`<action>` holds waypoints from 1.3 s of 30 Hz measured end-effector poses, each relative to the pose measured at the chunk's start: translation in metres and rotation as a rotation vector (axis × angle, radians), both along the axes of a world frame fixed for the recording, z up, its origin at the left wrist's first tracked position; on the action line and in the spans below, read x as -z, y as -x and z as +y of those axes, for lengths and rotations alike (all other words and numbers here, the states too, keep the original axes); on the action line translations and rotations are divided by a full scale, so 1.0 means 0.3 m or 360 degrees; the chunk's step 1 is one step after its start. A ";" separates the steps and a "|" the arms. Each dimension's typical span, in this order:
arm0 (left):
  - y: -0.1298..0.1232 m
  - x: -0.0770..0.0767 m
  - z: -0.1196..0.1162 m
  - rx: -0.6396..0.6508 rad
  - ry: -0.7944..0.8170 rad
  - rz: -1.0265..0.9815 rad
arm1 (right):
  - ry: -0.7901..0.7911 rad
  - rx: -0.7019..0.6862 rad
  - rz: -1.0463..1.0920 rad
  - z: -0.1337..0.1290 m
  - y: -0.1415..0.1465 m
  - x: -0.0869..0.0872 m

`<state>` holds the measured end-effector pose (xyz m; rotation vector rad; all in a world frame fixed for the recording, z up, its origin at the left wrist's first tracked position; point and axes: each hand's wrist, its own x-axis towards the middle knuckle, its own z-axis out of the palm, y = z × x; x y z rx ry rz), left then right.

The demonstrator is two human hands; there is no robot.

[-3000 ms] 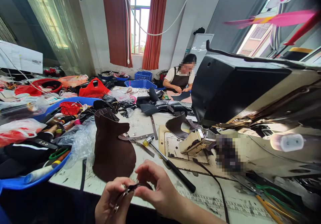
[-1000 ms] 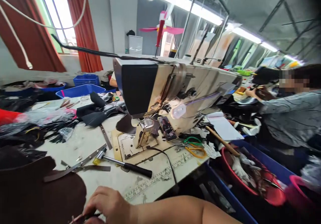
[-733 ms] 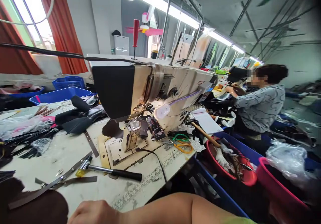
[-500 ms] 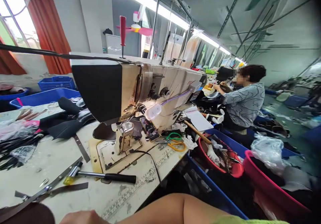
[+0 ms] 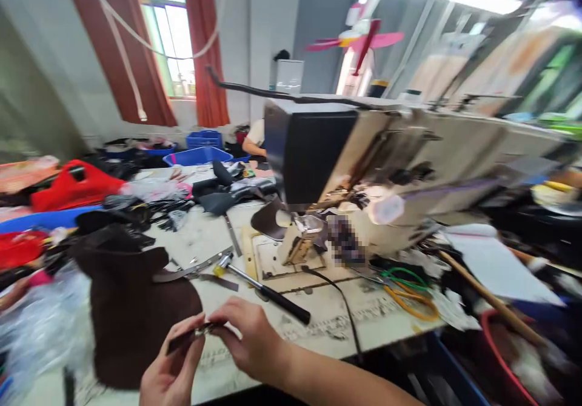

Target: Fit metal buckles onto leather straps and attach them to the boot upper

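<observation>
Near the table's front edge, my left hand [image 5: 171, 366] is closed on a short dark strap [image 5: 179, 340] with a small shiny metal fitting [image 5: 204, 328] at its end. My right hand [image 5: 254, 340] pinches at that fitting from the other side, fingertips almost meeting the left ones. The fitting's exact kind is too small to tell. A dark brown leather piece [image 5: 131, 309] lies flat to the left, with a narrow strap [image 5: 195, 268] across its upper edge. Just beyond my hands rests a hammer [image 5: 273, 297] with a yellow-tipped head and black handle.
A large sewing machine [image 5: 313, 157] stands behind the hammer. Scissors [image 5: 409, 294] with orange and green handles lie to the right. Clear plastic [image 5: 50, 327] is heaped at left, near a red bag [image 5: 75, 191]. Part of another person [image 5: 255, 138] shows behind the machine.
The view has swung left, so the machine sits further right. Both hands now show, together on the strap; before, only part of one hand and the forearm appeared at the bottom edge.
</observation>
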<state>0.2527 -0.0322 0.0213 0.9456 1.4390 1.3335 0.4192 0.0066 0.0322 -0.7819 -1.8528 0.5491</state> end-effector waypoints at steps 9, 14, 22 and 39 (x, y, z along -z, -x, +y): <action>-0.017 -0.096 -0.042 0.0135 0.0247 -0.0428 | -0.0527 -0.0149 -0.0324 0.011 -0.041 -0.013; 0.008 -0.090 -0.040 0.0206 0.0087 -0.0144 | 0.0324 -0.0582 -0.0278 0.009 -0.038 -0.078; 0.021 -0.058 -0.035 0.0244 0.0245 -0.0554 | 0.0437 -0.0527 -0.0195 0.009 -0.001 -0.064; -0.012 -0.099 -0.086 -0.0003 -0.0085 -0.0186 | 0.0759 -0.0429 0.0004 -0.016 0.038 -0.082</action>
